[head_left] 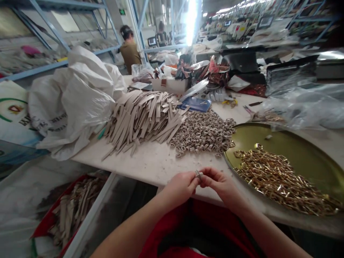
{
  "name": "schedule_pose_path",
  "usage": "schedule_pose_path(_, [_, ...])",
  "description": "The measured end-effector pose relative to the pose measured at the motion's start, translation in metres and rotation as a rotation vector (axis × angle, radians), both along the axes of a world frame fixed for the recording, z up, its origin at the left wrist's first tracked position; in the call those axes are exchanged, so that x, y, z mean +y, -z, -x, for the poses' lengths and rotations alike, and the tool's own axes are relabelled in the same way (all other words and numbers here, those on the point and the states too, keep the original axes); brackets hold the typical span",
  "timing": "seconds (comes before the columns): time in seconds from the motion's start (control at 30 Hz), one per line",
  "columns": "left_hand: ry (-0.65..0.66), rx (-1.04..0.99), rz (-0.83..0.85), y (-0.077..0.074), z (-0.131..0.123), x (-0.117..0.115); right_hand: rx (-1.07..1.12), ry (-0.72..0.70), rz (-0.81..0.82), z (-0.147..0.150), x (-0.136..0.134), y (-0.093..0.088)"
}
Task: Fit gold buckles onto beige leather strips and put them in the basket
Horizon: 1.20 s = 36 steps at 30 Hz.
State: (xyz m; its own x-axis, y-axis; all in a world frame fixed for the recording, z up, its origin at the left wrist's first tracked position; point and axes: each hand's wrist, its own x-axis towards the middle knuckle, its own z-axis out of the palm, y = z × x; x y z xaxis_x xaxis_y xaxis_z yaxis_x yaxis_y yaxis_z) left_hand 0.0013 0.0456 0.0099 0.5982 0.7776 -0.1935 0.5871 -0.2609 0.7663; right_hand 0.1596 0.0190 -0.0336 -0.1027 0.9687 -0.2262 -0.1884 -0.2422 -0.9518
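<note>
Close to the table's front edge, my left hand (182, 183) and my right hand (219, 182) meet fingertip to fingertip. Both are closed on a small beige loop piece (199, 174), mostly covered by the fingers. Beyond them lies a heap of small beige loops (205, 132). Left of that heap, long flat beige strips (142, 116) are piled up. To the right of my hands, a large round gold-coloured tray (249, 134) holds many shiny gold metal buckles (279, 175).
A white woven sack (77, 96) slumps on the table's left side. Below left, a red-edged bag (40, 227) holds more strips. Clear plastic (309, 107) lies back right. A blue folder (196, 104) lies behind the loops. A person (130, 52) is in the background.
</note>
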Motion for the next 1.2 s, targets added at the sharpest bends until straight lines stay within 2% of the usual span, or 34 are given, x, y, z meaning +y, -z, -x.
schedule_pose_path(0.13, [0.11,0.004,0.073,-0.004,0.005,-0.009,-0.168,-0.045,-0.057,-0.011,-0.014,-0.002])
schedule_pose_path(0.23, [0.137,-0.096,0.322,-0.007,0.011,-0.019,-0.139,-0.025,0.019,-0.013,-0.026,-0.008])
schedule_pose_path(0.3, [0.125,-0.154,0.44,-0.008,0.015,-0.026,-0.059,-0.059,0.061,-0.008,-0.034,-0.011])
schedule_pose_path(0.43, [0.077,-0.177,0.473,-0.01,0.019,-0.042,0.175,-0.19,0.103,0.004,-0.049,-0.013])
schedule_pose_path(0.53, [0.077,-0.22,0.581,-0.011,0.019,-0.051,0.177,-0.091,0.107,0.005,-0.058,-0.014])
schedule_pose_path(0.6, [0.041,-0.247,0.586,-0.009,0.018,-0.057,0.172,-0.036,0.084,0.007,-0.064,-0.013])
schedule_pose_path(0.73, [-0.078,-0.369,0.519,0.002,0.009,-0.063,0.157,-0.073,0.008,0.01,-0.068,-0.007])
schedule_pose_path(0.8, [-0.105,-0.433,0.543,0.007,0.005,-0.062,-0.036,-0.083,-0.118,-0.002,-0.061,-0.006])
schedule_pose_path(0.87, [-0.16,-0.48,0.57,0.011,0.002,-0.058,-0.397,-0.048,-0.273,-0.029,-0.045,-0.01])
schedule_pose_path(0.93, [-0.24,-0.512,0.58,0.012,-0.001,-0.053,-0.904,0.076,-0.365,-0.063,-0.019,-0.017])
schedule_pose_path(1.0, [-0.288,-0.518,0.58,0.013,-0.006,-0.047,-1.449,0.104,-0.355,-0.095,0.01,-0.021])
schedule_pose_path(1.07, [-0.299,-0.513,0.59,0.013,-0.011,-0.042,-1.607,0.093,-0.316,-0.116,0.037,-0.02])
schedule_pose_path(1.2, [-0.295,-0.484,0.61,0.015,-0.019,-0.033,-1.692,-0.007,-0.248,-0.129,0.068,-0.004])
